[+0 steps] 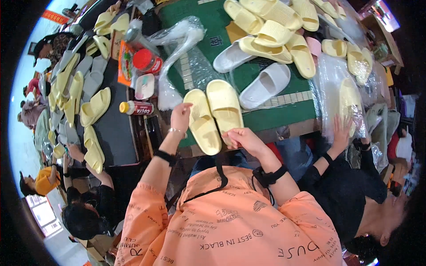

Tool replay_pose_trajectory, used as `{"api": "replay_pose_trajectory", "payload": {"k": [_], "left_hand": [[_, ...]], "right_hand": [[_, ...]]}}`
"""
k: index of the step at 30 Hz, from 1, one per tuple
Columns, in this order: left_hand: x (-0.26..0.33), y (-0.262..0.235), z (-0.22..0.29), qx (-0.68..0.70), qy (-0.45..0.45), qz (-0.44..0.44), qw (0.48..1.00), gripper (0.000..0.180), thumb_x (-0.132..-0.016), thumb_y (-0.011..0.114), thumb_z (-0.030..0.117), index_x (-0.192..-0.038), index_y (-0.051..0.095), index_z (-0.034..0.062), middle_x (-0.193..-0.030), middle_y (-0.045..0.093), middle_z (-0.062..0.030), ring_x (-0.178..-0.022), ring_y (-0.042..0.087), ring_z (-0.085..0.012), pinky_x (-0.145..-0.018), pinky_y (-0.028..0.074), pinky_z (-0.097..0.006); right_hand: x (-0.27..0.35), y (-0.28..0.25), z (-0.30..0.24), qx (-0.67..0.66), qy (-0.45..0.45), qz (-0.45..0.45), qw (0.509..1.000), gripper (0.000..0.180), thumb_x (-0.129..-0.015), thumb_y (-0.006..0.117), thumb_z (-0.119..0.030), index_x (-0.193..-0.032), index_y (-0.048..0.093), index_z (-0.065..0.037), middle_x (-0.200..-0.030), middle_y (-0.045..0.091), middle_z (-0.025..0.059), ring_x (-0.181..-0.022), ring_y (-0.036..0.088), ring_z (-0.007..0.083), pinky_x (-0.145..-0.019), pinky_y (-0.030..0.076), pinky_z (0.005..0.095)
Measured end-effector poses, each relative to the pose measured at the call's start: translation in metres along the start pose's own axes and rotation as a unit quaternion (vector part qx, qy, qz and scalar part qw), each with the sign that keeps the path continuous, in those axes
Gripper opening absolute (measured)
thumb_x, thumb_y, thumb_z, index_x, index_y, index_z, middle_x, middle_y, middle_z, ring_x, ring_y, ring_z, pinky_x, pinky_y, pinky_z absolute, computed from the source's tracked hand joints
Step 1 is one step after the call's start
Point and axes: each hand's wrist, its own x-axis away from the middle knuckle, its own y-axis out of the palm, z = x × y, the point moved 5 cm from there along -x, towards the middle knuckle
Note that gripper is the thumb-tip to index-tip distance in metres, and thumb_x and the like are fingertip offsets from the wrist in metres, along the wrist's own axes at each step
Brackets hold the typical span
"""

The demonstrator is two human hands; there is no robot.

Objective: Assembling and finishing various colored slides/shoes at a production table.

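A pair of pale yellow slippers lies side by side in front of me, toes pointing away, at the near edge of the green table. My left hand (pixel 180 116) is closed at the outer side of the left slipper (pixel 205 126), its fingertips against the upper strap. My right hand (pixel 243 139) is pinched at the heel of the right slipper (pixel 225 108), thumb and finger together over its edge. Just beyond the pair, a white slipper (pixel 265 86) rests on the table, with another white slipper (pixel 233 56) farther back.
A heap of yellow slippers (pixel 275 33) fills the far right. Clear plastic bags (pixel 179 57) lie to the far left, near a red-lidded jar (pixel 145 61) and a drink bottle (pixel 135 107). At right a co-worker's hand (pixel 341 133) touches a bagged slipper. More slippers cover the dark left table (pixel 116 128).
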Motion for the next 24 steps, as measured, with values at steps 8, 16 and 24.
{"api": "replay_pose_trajectory", "payload": {"k": [8,16,24], "left_hand": [[-0.061,0.012,-0.04,-0.06,0.04,-0.052,0.996,0.021,-0.079,0.045,0.012,-0.096,0.056,0.0063,-0.095,0.056,-0.0186,-0.09,0.053,-0.0325,-0.077,0.043,-0.037],[-0.072,0.05,-0.075,-0.148,-0.056,-0.177,0.971,0.034,-0.083,0.036,0.029,-0.099,0.055,0.0068,-0.101,0.055,-0.0142,-0.097,0.05,-0.031,-0.085,0.03,-0.047],[-0.071,0.054,-0.057,-0.142,-0.072,-0.268,0.95,0.039,-0.083,0.033,0.031,-0.1,0.056,0.0054,-0.11,0.05,-0.015,-0.103,0.046,-0.0317,-0.087,0.035,-0.042]], "right_hand": [[-0.046,0.011,0.071,0.023,0.177,0.036,0.983,0.018,-0.08,0.049,-0.012,-0.084,0.059,0.003,-0.052,0.041,0.0007,-0.042,0.04,0.0104,-0.05,0.049,0.0278],[-0.134,0.045,0.06,0.202,0.066,0.164,0.963,0.021,-0.078,0.049,-0.016,-0.085,0.059,0.001,-0.06,0.053,0.0092,-0.047,0.05,0.0189,-0.044,0.044,0.0298],[-0.097,0.054,0.067,0.514,-0.158,-0.048,0.842,0.018,-0.076,0.046,-0.012,-0.08,0.06,-0.002,-0.056,0.051,0.0086,-0.04,0.049,0.0166,-0.039,0.039,0.0283]]}}
